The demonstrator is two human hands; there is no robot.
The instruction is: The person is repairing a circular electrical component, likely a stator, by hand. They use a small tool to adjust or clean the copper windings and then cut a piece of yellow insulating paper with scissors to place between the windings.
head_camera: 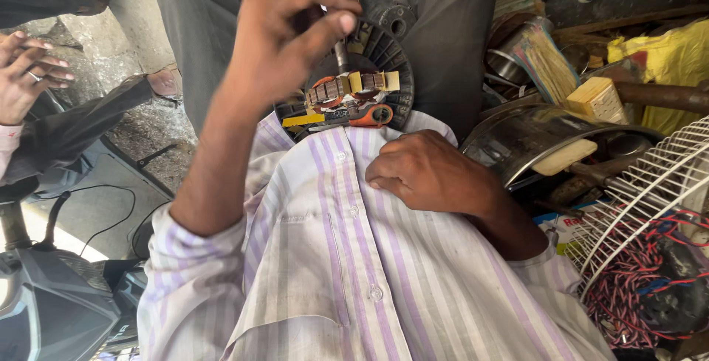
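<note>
My left hand (284, 25) is raised above my lap with its fingers pinched on the top of a thin metal shaft (341, 54). The shaft stands upright out of a round black motor part (388, 54) with copper windings and yellow insulation strips (354, 84), which rests on my lap. An orange-handled tool (347, 117) lies across that part's near edge. My right hand (425, 172) is a loose fist resting on my striped shirt, just below the motor part. Nothing shows in it.
A white wire fan guard (650, 191) holding red and blue wire stands at right. Behind it are a steel basin (517, 135), wooden blocks (598, 99) and a yellow bag (668, 58). Another person's hand (22, 73) and sandalled feet are at left, above a dark scooter (44, 302).
</note>
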